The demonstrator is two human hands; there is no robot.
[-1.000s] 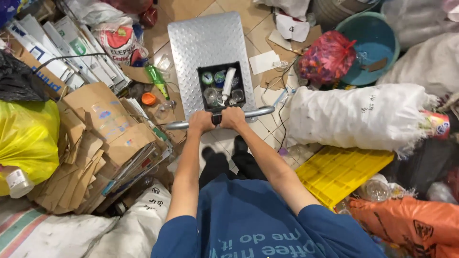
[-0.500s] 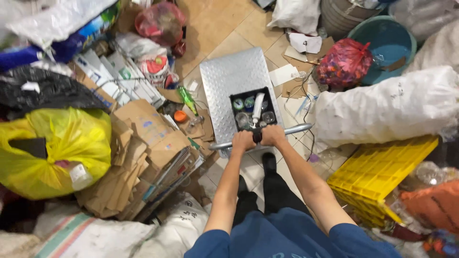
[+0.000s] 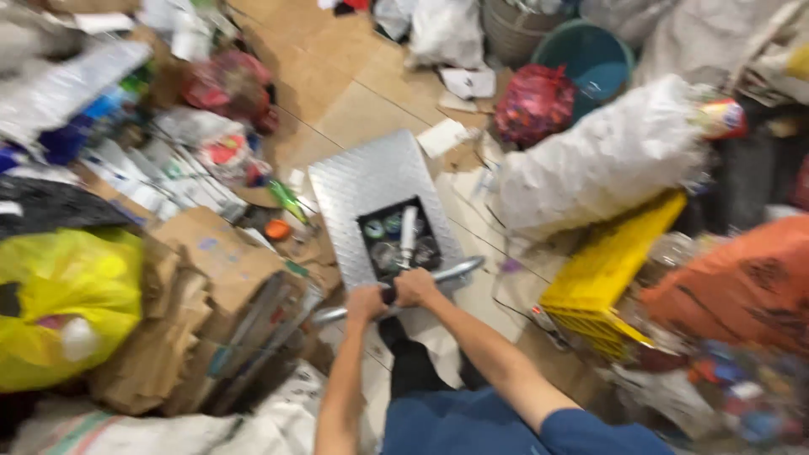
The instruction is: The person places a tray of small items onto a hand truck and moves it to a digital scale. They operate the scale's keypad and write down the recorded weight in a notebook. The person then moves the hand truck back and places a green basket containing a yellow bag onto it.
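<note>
I see a tan tiled floor (image 3: 337, 72), bare only in a strip running up the middle. On it stands a flat cart with a silver checker-plate deck (image 3: 362, 190); a small black tray (image 3: 400, 244) of round items sits on the deck's near end. Left of the cart, flattened cardboard (image 3: 198, 286) is stacked on the floor beside a full yellow bag (image 3: 63, 303). To the right lie a stuffed white sack (image 3: 602, 160), a yellow plastic crate (image 3: 611, 270) and an orange bag (image 3: 742, 282). Farther back stand a teal tub (image 3: 594, 55) and a red mesh bag (image 3: 533, 105). Loose paper sheets (image 3: 444, 135) lie near the cart's far end.
</note>
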